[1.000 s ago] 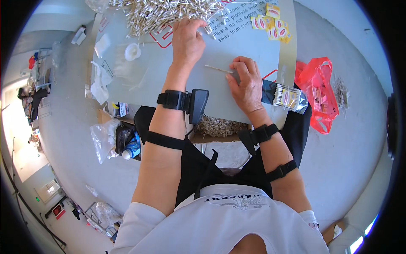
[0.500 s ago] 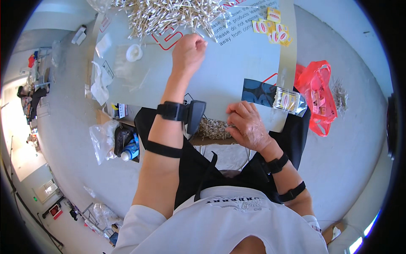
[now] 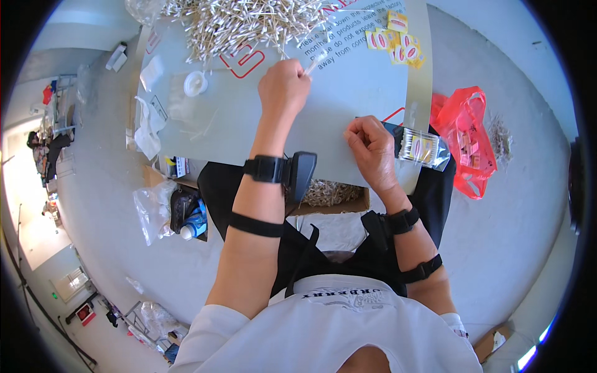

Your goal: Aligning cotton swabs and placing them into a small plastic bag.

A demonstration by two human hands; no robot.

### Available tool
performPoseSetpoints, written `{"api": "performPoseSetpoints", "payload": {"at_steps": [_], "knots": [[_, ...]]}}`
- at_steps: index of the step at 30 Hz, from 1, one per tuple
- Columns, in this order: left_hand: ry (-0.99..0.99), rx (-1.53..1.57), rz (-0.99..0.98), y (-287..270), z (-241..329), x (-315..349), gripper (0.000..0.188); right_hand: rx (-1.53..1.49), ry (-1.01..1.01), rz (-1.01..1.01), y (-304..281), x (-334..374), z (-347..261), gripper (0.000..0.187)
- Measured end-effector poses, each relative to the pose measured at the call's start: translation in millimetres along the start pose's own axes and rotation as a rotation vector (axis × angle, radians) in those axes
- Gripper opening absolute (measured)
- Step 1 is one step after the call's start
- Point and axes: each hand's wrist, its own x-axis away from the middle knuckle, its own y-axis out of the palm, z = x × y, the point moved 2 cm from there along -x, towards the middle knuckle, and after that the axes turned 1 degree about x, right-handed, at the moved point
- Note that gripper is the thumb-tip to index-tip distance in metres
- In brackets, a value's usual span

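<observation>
Close to the near edge of a big heap of loose cotton swabs, my left hand is closed on a few cotton swabs, whose white tips stick out past the fingers. My right hand hovers above the table's near right part, fingers curled and thumb drawn in. Whatever it may hold is hidden. Just right of it lies a clear bag of cotton swabs with a yellow label inside, partly over a dark printed sheet.
Small yellow label cards lie at the table's far right. A round white lid sits at the left. Below the near edge is a cardboard box of swabs. A red plastic bag stands right of the table.
My left hand has shifted slightly right and nearer, with swabs now showing in it. My right hand has moved up and right from the table edge, uncovering more of the box.
</observation>
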Motion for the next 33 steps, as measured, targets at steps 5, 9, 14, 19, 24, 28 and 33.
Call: {"api": "performPoseSetpoints", "payload": {"at_steps": [5,9,14,19,24,28,33], "knots": [[0.027,0.231,-0.129,-3.6,-11.6,16.7,0.014,-0.039,0.006,0.069,2.5,-6.3,3.2,0.011],[0.067,0.266,-0.059,-1.9,-21.0,9.3,0.012,0.001,-0.012,0.104,6.0,-11.0,0.6,0.015],[0.276,0.183,0.161,2.3,-18.0,14.5,0.010,0.029,0.010,0.095,5.2,-12.1,1.5,0.018],[0.361,0.134,0.136,2.9,-16.0,15.9,0.009,0.065,-0.020,0.104,5.5,-12.0,3.3,0.019],[0.248,0.221,0.140,5.0,-25.9,3.8,0.008,0.045,-0.011,0.099,7.6,-12.5,5.8,0.017],[0.333,0.128,0.181,3.2,-18.3,8.4,0.008,-0.055,0.044,0.169,6.8,-13.5,14.4,0.014],[0.464,0.063,0.002,9.4,-6.8,33.2,0.016,0.031,-0.144,0.210,5.0,-21.8,2.8,0.036]]}}
